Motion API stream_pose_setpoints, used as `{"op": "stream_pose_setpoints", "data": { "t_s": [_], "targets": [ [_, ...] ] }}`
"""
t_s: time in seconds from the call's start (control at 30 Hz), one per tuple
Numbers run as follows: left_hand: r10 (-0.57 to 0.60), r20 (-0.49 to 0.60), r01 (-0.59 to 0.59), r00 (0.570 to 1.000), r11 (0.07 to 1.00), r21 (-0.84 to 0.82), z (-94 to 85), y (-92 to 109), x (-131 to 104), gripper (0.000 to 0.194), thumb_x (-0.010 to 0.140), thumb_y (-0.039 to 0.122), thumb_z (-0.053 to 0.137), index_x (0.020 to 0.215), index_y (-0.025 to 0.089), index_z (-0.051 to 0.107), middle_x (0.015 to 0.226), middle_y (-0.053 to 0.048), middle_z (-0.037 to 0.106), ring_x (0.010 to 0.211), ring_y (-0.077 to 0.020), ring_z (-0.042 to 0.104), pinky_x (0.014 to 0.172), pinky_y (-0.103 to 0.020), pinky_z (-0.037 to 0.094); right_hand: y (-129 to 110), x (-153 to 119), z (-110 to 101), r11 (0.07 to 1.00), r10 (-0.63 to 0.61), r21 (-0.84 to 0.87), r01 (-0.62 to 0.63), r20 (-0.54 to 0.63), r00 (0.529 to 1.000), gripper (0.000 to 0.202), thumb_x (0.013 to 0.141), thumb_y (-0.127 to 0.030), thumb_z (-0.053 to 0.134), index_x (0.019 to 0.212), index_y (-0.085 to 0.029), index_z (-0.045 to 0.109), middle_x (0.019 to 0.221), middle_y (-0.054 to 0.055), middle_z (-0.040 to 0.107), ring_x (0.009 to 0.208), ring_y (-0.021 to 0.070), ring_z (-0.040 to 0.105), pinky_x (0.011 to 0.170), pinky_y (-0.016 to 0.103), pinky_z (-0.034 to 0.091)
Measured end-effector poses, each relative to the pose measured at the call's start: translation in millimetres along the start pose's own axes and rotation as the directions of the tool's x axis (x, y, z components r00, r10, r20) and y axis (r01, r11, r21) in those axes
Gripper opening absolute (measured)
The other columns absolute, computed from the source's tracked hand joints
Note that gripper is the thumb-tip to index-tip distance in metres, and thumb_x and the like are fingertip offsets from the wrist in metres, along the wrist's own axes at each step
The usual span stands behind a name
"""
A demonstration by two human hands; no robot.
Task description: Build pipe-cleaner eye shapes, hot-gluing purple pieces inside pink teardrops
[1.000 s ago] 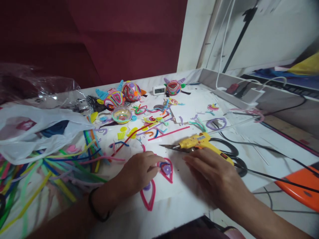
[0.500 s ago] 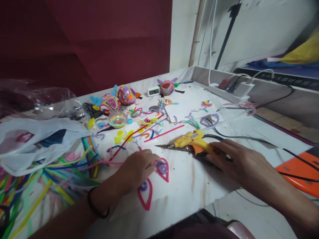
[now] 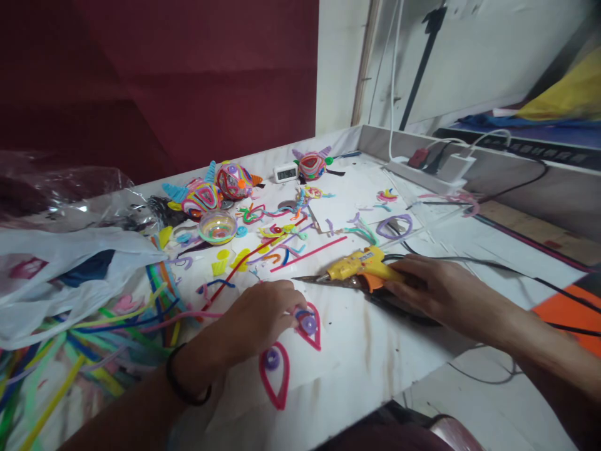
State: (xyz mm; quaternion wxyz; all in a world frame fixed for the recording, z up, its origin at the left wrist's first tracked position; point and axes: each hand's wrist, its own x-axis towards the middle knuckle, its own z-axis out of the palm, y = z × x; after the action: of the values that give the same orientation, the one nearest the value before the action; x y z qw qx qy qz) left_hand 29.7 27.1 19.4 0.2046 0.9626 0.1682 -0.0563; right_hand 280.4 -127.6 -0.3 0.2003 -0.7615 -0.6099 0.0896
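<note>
My left hand (image 3: pixel 267 316) is closed in a pinch at the edge of a pink teardrop-shaped pipe cleaner outline (image 3: pixel 315 341). Its fingertips press on a short blue pipe cleaner piece (image 3: pixel 303 312), partly hidden, above a purple coil (image 3: pixel 308 324). Nearer me lies a second pink teardrop outline (image 3: pixel 283 394) with its own purple coil (image 3: pixel 272 359). My right hand (image 3: pixel 429 285) is wrapped around the handle of a yellow glue gun (image 3: pixel 354 263) with an orange trigger, its nozzle pointing left. Beneath the gun lie scissors (image 3: pixel 335 282), blades leftward, handles mostly hidden.
Loose coloured pipe cleaners (image 3: pixel 89 338) and a white plastic bag (image 3: pixel 84 269) cover the left. Decorated balls (image 3: pixel 235 181), a small clock (image 3: pixel 285 173) and a clear bowl (image 3: pixel 218 227) stand at the back. Black cables and a power strip (image 3: pixel 425 175) are on the right.
The view has shifted slightly. My left hand stays at the far teardrop, its fingers still pinched. My right hand keeps its hold on the glue gun, which has barely moved.
</note>
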Motion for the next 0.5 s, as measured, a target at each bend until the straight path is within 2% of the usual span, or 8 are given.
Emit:
{"op": "stream_pose_setpoints", "data": {
  "t_s": [0.1, 0.23, 0.4, 0.5],
  "targets": [
    [-0.017, -0.018, 0.016, 1.0, 0.998, -0.066, 2.3, -2.7, -0.1, 0.023, 0.081, 0.01, 0.053, 0.097, 0.018, 0.068, 0.092, -0.004, 0.066, 0.088, -0.0196, 0.06, 0.079, -0.029, 0.043, -1.4, -0.1, -1.3, 0.999, 0.034, 0.03, -0.033, -0.027, 0.999, 0.026, 0.092, -0.041, 0.044, 0.078, -0.023, 0.057, 0.065, 0.004, 0.064, 0.05, 0.0153, 0.054, 0.047, 0.029, 0.038],
    [-0.019, -0.047, 0.013, 0.999, 0.992, -0.126, 6.6, -7.2, 1.1, 0.022, 0.078, 0.01, 0.054, 0.093, 0.018, 0.068, 0.089, -0.003, 0.066, 0.085, -0.0187, 0.059, 0.077, -0.029, 0.041, -1.0, -1.5, -4.1, 0.997, 0.046, 0.053, -0.047, 0.021, 0.999, 0.028, 0.093, -0.045, 0.043, 0.084, -0.022, 0.057, 0.068, 0.005, 0.067, 0.053, 0.0158, 0.058, 0.048, 0.028, 0.042],
    [-0.002, -0.078, -0.012, 0.997, 0.983, -0.181, 10.5, -11.7, 1.7, 0.021, 0.076, 0.009, 0.053, 0.09, 0.017, 0.067, 0.083, -0.001, 0.065, 0.08, -0.0167, 0.058, 0.072, -0.027, 0.039, -0.6, -6.4, -8.9, 0.983, 0.06, 0.172, -0.07, 0.063, 0.996, 0.035, 0.094, -0.055, 0.04, 0.086, -0.023, 0.054, 0.067, 0.004, 0.066, 0.055, 0.0159, 0.059, 0.047, 0.027, 0.043],
    [-0.024, -0.085, 0.004, 0.996, 0.974, -0.225, 10.8, -12.0, 0.9, 0.021, 0.074, 0.008, 0.054, 0.088, 0.018, 0.067, 0.077, 0.001, 0.062, 0.074, -0.0149, 0.056, 0.067, -0.025, 0.038, -4.2, -8.1, -11.4, 0.964, 0.072, 0.253, -0.087, 0.066, 0.995, 0.038, 0.091, -0.059, 0.045, 0.088, -0.023, 0.058, 0.067, 0.003, 0.065, 0.056, 0.0155, 0.058, 0.048, 0.026, 0.043]
  ]
}}
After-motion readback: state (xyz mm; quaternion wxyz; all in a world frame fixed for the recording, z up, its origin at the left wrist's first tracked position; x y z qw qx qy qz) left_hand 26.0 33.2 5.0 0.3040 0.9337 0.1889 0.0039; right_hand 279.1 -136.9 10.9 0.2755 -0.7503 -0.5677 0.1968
